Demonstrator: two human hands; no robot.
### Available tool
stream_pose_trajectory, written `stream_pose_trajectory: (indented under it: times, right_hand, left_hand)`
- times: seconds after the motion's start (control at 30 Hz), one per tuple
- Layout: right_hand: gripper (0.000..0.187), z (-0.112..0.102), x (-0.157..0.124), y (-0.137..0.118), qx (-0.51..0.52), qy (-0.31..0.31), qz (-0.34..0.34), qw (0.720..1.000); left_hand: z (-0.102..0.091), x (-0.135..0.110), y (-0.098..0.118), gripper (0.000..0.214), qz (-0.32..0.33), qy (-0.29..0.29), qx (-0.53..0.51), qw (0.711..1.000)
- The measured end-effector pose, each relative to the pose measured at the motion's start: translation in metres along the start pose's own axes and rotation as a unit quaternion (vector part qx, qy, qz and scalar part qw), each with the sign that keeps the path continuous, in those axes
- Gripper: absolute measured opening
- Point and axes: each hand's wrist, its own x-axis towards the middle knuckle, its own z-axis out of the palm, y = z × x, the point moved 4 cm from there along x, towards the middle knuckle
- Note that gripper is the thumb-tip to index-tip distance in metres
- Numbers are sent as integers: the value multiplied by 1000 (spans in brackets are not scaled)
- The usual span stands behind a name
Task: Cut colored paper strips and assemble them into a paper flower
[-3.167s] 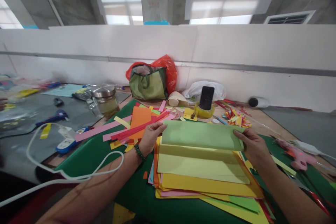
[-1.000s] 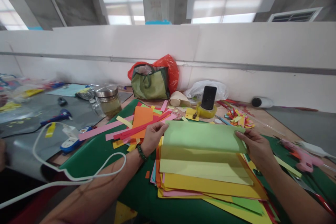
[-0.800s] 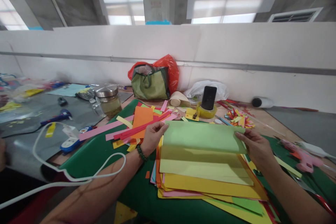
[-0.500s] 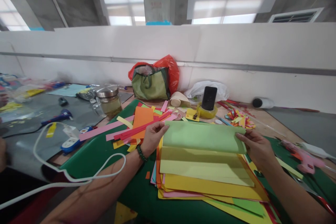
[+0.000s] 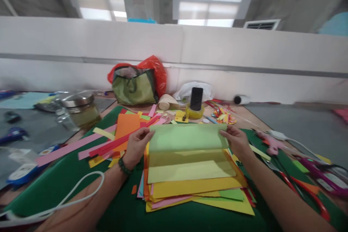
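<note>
A light green paper sheet is folded over and held up above a stack of coloured paper sheets on a dark green mat. My left hand pinches its left edge and my right hand pinches its right edge. A pale yellow sheet lies on top of the stack just below the fold. Both sets of fingers are closed on the paper.
Pink, red and orange paper strips lie left of my left hand. A glass jar stands at the left. A green bag, a phone on a tape roll and scissors are nearby. A white cable loops at front left.
The camera has swung to the right, so everything sits further left in view. Both hands still hold the green sheet by its edges, raised a little more.
</note>
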Motion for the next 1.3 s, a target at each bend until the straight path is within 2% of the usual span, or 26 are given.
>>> stream_pose_trajectory:
  times: [0.17, 0.3, 0.4, 0.53, 0.6, 0.7, 0.83, 0.93, 1.03, 1.1, 1.13, 1.17, 1.23, 1.3]
  right_hand:
    - [44, 0, 4, -2, -18, -3, -48, 999]
    - [47, 0, 5, -1, -82, -32, -73, 993]
    - [50, -1, 8, 2, -138, -39, -85, 986]
    - [57, 0, 10, 5, -231, -49, -102, 966]
    - [51, 1, 8, 4, -280, -65, -111, 951]
    - [39, 4, 4, 4, -349, -96, -113, 925]
    - [34, 5, 3, 7, -407, -147, -100, 896]
    - [30, 4, 5, 3, -419, -178, -116, 883]
    - [27, 6, 6, -15, -412, -172, -161, 880]
    - [21, 11, -3, -35, -412, -151, -226, 870]
    - [18, 15, -12, -46, -419, -141, -282, 851]
    - [14, 20, -25, -56, -433, -144, -337, 824]
    - [15, 26, -54, -67, -450, -174, -407, 776]
    - [16, 24, -81, -66, -465, -230, -417, 747]
  left_hand:
    - [1, 6, -4, 45, -41, -10, -7, 999]
    - [-3, 9, -9, 52, -57, 17, 8, 998]
    - [-7, 14, -15, 57, -63, 6, 47, 997]
    - [-7, 22, -20, 56, -24, -50, 153, 987]
    - [-5, 24, -20, 55, 8, -64, 202, 977]
    - [-2, 24, -18, 50, 40, -63, 246, 966]
    - [-3, 23, -16, 48, 72, -50, 279, 956]
    - [-4, 23, -17, 52, 92, -46, 304, 947]
    - [-3, 24, -14, 62, 105, -46, 325, 939]
    - [-2, 19, 2, 72, 189, -14, 362, 913]
    - [1, 13, 12, 79, 239, -19, 382, 893]
    - [6, 6, 20, 86, 276, -46, 400, 873]
    - [17, -15, 31, 90, 308, -160, 450, 823]
    - [26, -41, 36, 77, 314, -249, 493, 772]
